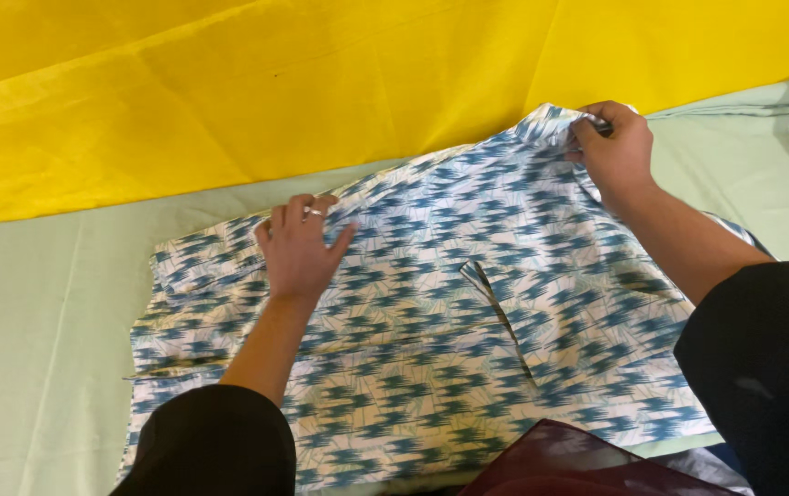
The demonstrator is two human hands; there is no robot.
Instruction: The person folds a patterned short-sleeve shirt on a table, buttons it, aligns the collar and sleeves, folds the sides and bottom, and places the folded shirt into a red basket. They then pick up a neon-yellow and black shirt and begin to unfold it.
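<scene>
A white garment with a blue zigzag print (431, 321) lies spread out flat on a pale green sheet (36, 303). My left hand (301, 246) rests on its upper left part, fingers curled at the top edge, a ring on one finger. My right hand (610, 147) pinches the garment's far right corner, lifting the cloth a little. Both forearms come out of black sleeves. A narrow slit or placket (497, 312) runs down the garment's middle.
A large yellow cloth (303, 83) covers the far side beyond the green sheet. A dark maroon piece of cloth (578, 464) lies at the near edge, overlapping the garment's bottom hem.
</scene>
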